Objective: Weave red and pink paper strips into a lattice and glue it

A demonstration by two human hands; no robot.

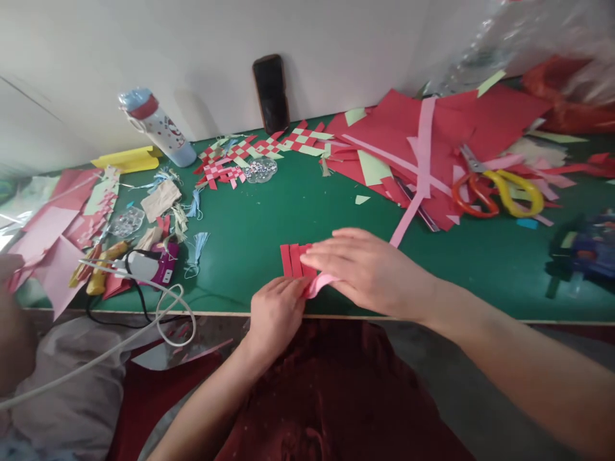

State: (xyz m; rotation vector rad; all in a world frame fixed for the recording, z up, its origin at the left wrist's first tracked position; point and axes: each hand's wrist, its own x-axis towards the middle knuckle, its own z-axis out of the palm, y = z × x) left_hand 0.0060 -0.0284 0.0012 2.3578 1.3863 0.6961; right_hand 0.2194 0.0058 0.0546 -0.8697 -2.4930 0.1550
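Note:
Several red paper strips [291,258] lie side by side on the green table [269,218] near its front edge. My right hand [368,269] lies flat over them, fingers stretched out and pressing down. A pink paper strip [321,283] curls out from under that hand. My left hand [276,312] is closed in a pinch on the near end of the pink strip at the table's edge.
Woven red-and-green paper mats [269,148] and a phone [271,93] stand at the back. A heap of red paper [413,144] with scissors [500,189] lies right. A bottle [158,128], a glue gun [103,269], cable and tassels lie left. Another person's hand [9,269] shows at far left.

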